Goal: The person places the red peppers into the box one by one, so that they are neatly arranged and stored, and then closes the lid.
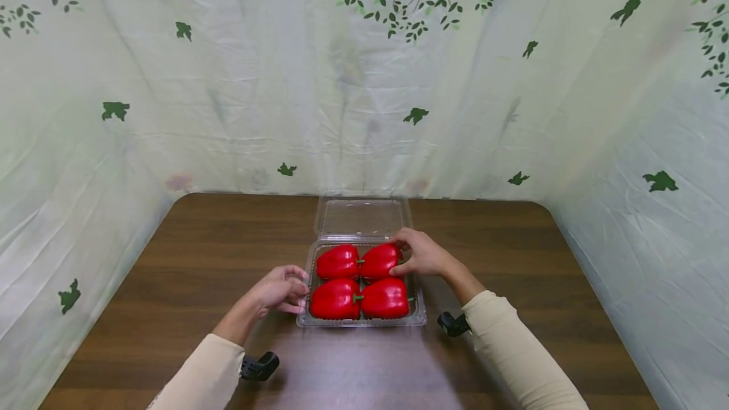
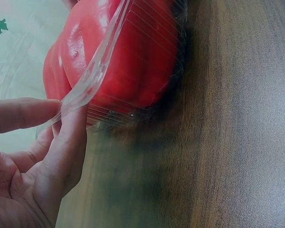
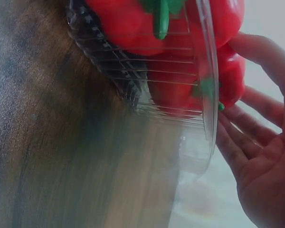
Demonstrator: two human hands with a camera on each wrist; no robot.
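Observation:
Several glossy red bell peppers with green stems fill a clear plastic clamshell container (image 1: 418, 316) in the head view. At its left side, my left hand (image 1: 281, 290) pinches the rim (image 2: 92, 78) between thumb and fingers. My right hand (image 1: 420, 253) reaches over the back right corner and grips the back right bell pepper (image 1: 379, 261), thumb in front and fingers behind. Beside that one lies the back left bell pepper (image 1: 337, 262). In front sit the front left bell pepper (image 1: 335, 300) and the front right bell pepper (image 1: 385, 298).
The container's clear lid (image 1: 362, 217) lies folded back toward the far table edge. Under everything is a brown wood-grain table (image 1: 228, 239). A pale curtain (image 1: 296, 93) printed with leaves surrounds the back and sides. Black wrist devices (image 1: 260, 367) sit by both sleeves.

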